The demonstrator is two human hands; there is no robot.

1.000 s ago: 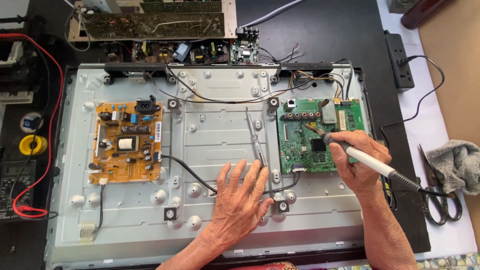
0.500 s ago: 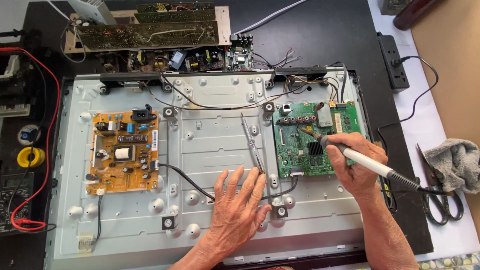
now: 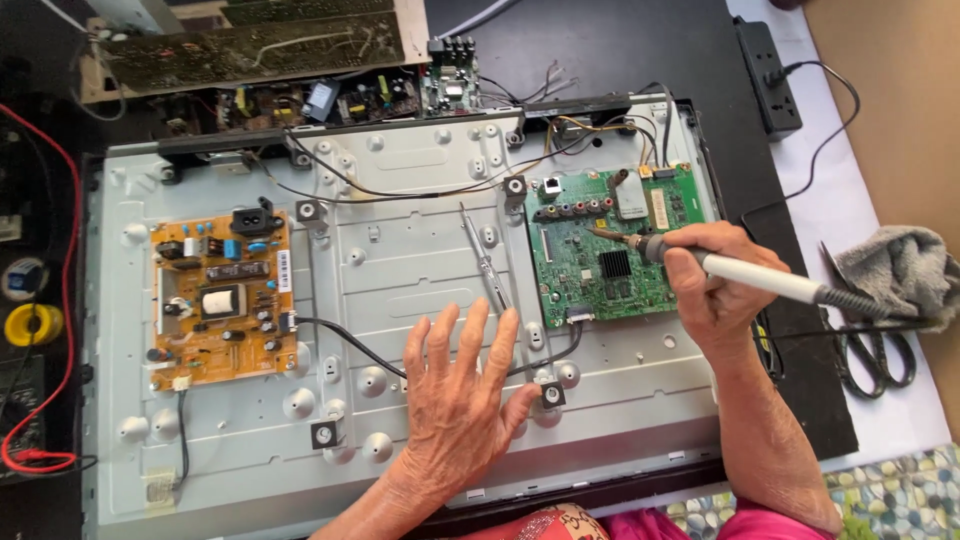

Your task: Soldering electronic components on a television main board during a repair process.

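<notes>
Green circuit board (image 3: 612, 245) under tip of soldering iron (image 3: 745, 273), which right hand (image 3: 715, 290) holds in closed fist. Left hand (image 3: 460, 395) spread flat on metal back panel (image 3: 400, 240), fingertips beside tweezers (image 3: 487, 262). Risk: hot tip slides, bridges neighbouring pins or scorches black cable (image 3: 350, 338) near left hand. Exact joint touched too small to tell; iron's cord runs off beyond right hand toward scissors (image 3: 875, 350).

An electronics repair workshop: before you lie an opened flat-screen metal chassis (image 3: 400, 260) with exposed circuit boards (image 3: 222, 300), a soldering iron (image 3: 740, 275), a solder spool (image 3: 33, 325), a power strip (image 3: 767, 75) and scissors (image 3: 870, 345)
</notes>
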